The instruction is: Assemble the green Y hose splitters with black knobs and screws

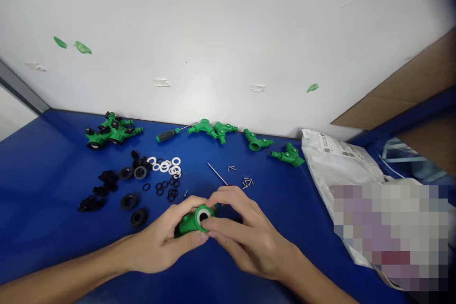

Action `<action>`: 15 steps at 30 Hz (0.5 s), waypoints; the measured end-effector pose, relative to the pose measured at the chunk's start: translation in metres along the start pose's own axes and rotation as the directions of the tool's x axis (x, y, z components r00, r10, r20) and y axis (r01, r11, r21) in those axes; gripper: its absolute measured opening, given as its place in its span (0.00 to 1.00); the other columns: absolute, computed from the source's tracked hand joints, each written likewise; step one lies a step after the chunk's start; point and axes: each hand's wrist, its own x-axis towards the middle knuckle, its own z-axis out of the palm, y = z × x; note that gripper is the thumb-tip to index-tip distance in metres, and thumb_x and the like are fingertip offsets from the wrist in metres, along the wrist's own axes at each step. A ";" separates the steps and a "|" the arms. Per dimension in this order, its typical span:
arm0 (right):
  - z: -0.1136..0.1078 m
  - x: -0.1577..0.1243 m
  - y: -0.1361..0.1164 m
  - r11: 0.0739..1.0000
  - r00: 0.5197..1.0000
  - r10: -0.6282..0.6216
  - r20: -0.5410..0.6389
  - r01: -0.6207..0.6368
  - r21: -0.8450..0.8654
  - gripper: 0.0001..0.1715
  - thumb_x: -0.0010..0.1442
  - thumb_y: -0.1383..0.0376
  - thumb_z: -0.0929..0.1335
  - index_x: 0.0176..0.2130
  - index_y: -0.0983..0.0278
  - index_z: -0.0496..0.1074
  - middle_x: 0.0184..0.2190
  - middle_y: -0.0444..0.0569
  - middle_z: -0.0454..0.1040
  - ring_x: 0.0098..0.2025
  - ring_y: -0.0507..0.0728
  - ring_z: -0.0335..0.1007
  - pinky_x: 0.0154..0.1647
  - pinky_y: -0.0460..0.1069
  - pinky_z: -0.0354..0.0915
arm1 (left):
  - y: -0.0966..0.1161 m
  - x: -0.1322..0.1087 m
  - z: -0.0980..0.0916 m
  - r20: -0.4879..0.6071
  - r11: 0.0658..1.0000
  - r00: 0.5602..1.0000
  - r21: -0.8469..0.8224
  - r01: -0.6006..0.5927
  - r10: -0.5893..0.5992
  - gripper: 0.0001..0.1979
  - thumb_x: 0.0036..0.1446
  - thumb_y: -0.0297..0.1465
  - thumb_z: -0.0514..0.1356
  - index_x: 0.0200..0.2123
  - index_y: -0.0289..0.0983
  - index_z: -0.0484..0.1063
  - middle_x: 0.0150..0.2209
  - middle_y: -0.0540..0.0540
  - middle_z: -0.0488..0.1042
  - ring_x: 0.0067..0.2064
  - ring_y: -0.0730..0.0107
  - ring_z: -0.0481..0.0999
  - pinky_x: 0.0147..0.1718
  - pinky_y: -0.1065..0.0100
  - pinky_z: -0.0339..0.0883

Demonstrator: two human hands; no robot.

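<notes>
My left hand [167, 242] is wrapped round a green plastic hose splitter [187, 223], its wide round opening turned up toward me. A white ring washer [200, 214] sits inside that opening, around a dark hole. My right hand [245, 232] is closed about the near right side of the splitter, with a fingertip at the washer. Parts of the splitter are hidden by my fingers. Just beyond my hands lie white washers [164, 166], black O-rings [172, 194], a single screw [185, 193] and a thin screwdriver shaft [217, 173], its handle mostly covered by my right hand.
Green splitter bodies [256, 142] line the wall, beside a screwdriver [168, 135]. Fitted splitters [114, 133] are piled back left. Black collars [128, 201], small black parts [108, 179] and screws [247, 182] lie on the blue table [53, 190]. A white plastic bag [342, 161] stands right.
</notes>
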 end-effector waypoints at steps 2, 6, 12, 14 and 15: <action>-0.001 0.000 0.000 1.000 1.000 0.006 0.000 -0.006 -0.028 0.08 0.65 0.72 0.66 0.42 0.64 0.75 0.42 0.54 0.72 0.44 0.57 0.69 0.46 0.55 0.71 | 0.000 0.001 -0.001 -0.015 1.000 1.000 0.021 0.001 -0.001 0.12 0.67 0.35 0.56 0.52 0.42 0.66 0.31 0.53 0.59 0.29 0.73 0.60 0.29 0.69 0.58; -0.001 0.001 0.001 1.000 1.000 -0.005 -0.004 0.005 -0.031 0.10 0.65 0.73 0.65 0.43 0.63 0.74 0.43 0.54 0.72 0.44 0.57 0.69 0.43 0.54 0.72 | 0.001 0.002 0.000 -0.100 0.990 0.994 0.137 -0.031 0.045 0.10 0.65 0.34 0.58 0.49 0.41 0.70 0.35 0.49 0.66 0.34 0.68 0.63 0.35 0.67 0.61; 0.001 -0.001 0.004 1.000 1.000 -0.024 -0.007 0.024 -0.014 0.14 0.64 0.74 0.65 0.48 0.64 0.73 0.44 0.56 0.71 0.44 0.57 0.69 0.41 0.54 0.72 | -0.001 0.000 0.000 -0.149 0.987 0.986 0.154 -0.052 0.075 0.13 0.63 0.35 0.60 0.50 0.42 0.73 0.33 0.48 0.68 0.36 0.65 0.67 0.35 0.67 0.64; 0.001 -0.002 0.004 0.999 1.000 -0.004 0.006 0.005 -0.039 0.14 0.64 0.74 0.65 0.49 0.65 0.73 0.45 0.56 0.71 0.45 0.57 0.70 0.42 0.53 0.72 | -0.001 0.000 0.000 -0.156 0.986 0.986 0.161 -0.040 0.066 0.14 0.64 0.35 0.60 0.51 0.41 0.73 0.33 0.48 0.69 0.36 0.65 0.67 0.35 0.67 0.64; 0.000 -0.003 0.004 0.999 1.000 0.004 0.009 -0.004 -0.046 0.14 0.65 0.74 0.65 0.49 0.65 0.73 0.45 0.57 0.71 0.46 0.57 0.70 0.42 0.52 0.72 | -0.001 0.000 0.000 -0.157 0.985 0.986 0.167 -0.033 0.059 0.14 0.64 0.35 0.59 0.52 0.41 0.72 0.33 0.48 0.69 0.35 0.65 0.67 0.35 0.67 0.64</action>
